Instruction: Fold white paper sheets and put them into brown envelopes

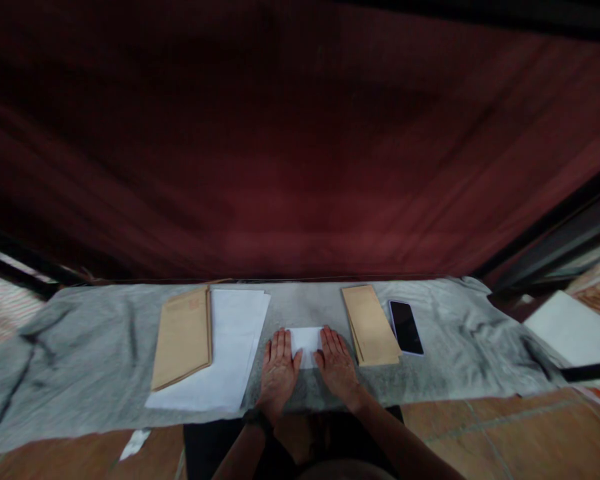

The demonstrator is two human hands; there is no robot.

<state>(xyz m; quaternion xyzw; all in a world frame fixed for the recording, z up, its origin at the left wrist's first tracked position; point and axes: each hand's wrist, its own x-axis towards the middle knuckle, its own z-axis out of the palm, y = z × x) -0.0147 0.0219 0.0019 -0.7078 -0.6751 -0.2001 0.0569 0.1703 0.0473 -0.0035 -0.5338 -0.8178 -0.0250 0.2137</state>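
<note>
A small folded white paper (306,341) lies on the grey cloth (80,353) in front of me. My left hand (279,372) lies flat on its left side with fingers stretched out. My right hand (337,363) lies flat on its right side, fingers also straight. Neither hand grips anything. A dark band shows on my left wrist.
A stack of white sheets (230,350) lies to the left with brown envelopes (184,337) on it. More brown envelopes (370,325) and a black phone (406,327) lie to the right. A dark red curtain (300,147) hangs behind. A white sheet (575,330) lies far right.
</note>
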